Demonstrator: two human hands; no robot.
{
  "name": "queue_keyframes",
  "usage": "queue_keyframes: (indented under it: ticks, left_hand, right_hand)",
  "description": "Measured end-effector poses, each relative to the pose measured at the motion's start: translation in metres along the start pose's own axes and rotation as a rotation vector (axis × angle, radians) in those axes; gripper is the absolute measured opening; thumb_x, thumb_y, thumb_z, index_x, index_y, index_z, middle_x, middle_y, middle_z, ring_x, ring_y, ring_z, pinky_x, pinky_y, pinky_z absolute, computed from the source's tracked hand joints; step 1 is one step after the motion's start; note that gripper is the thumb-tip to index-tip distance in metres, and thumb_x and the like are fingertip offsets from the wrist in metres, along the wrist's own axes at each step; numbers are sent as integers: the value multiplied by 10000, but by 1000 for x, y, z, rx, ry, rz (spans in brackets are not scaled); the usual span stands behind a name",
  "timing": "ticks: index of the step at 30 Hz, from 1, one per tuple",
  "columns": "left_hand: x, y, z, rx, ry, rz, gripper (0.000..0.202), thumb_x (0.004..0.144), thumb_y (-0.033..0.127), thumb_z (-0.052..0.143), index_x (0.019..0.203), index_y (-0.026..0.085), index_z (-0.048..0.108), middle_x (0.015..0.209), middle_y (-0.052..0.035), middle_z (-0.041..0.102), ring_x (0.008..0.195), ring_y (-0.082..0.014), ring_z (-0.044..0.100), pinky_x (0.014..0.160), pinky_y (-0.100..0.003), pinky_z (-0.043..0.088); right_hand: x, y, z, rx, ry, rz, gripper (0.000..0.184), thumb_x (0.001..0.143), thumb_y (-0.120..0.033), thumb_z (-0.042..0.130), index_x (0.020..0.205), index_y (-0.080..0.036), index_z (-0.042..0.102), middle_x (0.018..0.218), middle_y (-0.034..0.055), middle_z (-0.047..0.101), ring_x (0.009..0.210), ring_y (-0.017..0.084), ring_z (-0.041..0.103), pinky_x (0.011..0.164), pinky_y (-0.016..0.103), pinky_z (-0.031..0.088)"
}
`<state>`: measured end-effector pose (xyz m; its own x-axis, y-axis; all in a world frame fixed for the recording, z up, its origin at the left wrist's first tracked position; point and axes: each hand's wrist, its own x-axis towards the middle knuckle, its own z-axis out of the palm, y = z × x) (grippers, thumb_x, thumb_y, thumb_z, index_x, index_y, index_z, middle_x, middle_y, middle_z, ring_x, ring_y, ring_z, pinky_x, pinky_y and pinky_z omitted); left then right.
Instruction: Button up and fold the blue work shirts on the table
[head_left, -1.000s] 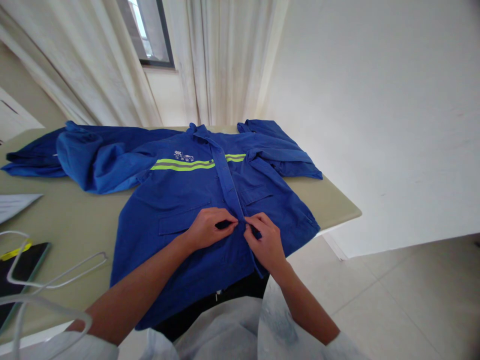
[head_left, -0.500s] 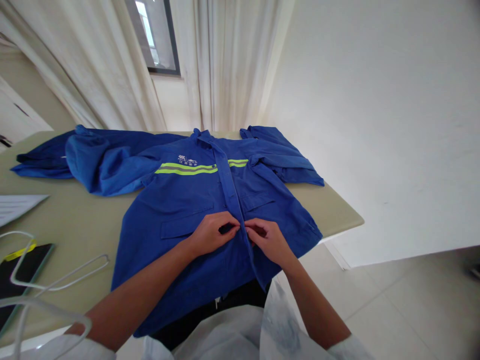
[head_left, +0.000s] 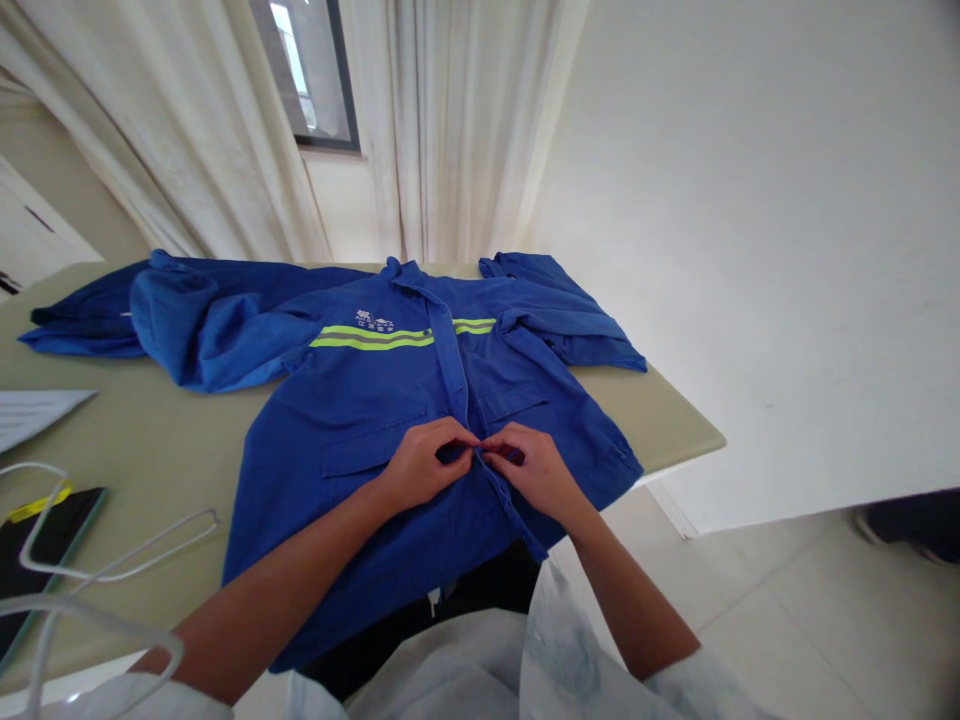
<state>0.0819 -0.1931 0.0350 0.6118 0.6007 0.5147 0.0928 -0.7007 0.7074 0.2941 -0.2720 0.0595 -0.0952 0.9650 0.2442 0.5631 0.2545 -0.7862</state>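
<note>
Front strip (head_left: 450,360) of the blue jacket (head_left: 360,385) has shifted since the earlier frame: its lower end is now turned outward, and the fingertips of both hands have closed together. Left hand (head_left: 426,465) pinches the strip; right hand (head_left: 534,468) pinches it just beside, tips touching or nearly so. Whether a button lies between them, cannot tell. Jacket lies spread on the bench (head_left: 157,440), hem over the near edge. To the left: paper (head_left: 37,412), white cable (head_left: 60,601), dark tablet (head_left: 79,507). Another person's dark trouser leg (head_left: 919,520) reaches further into view, right.
</note>
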Motion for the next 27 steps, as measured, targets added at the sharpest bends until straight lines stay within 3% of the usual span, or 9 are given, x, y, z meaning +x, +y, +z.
queue_keyframes:
  ticks: [3,9,20,27]
  left_hand:
    - [2,3,-1,-38,17,-43,166,876,112,665,988,205,746,907,-19,773,819,-155,729,788,-274,579]
    - [-1,3,0,8,34,-3,169,875,118,669,995,209,746,913,-15,781,814,-150,740,785,-259,584]
    - [-2,6,0,-88,15,-61,196,934,156,638,1063,213,774,969,-36,793,850,-160,747,809,-281,598]
    - [2,12,-5,-119,-3,-123,155,929,284,733,1053,211,788,963,-47,807,848,-180,757,806,-291,615]
  right_hand:
    - [-1,-3,3,25,49,-7,112,971,-239,713,996,-227,821,901,33,749,755,149,683,675,253,526]
    - [0,-3,8,42,68,-3,76,955,-223,734,967,-218,809,895,30,738,751,150,682,665,256,525]
    - [-1,-6,10,-117,90,-48,48,939,-185,727,945,-217,763,843,15,671,706,149,642,648,267,528]
    - [-5,-9,11,-149,135,-82,96,971,-205,683,972,-235,774,886,36,705,733,170,670,668,288,549]
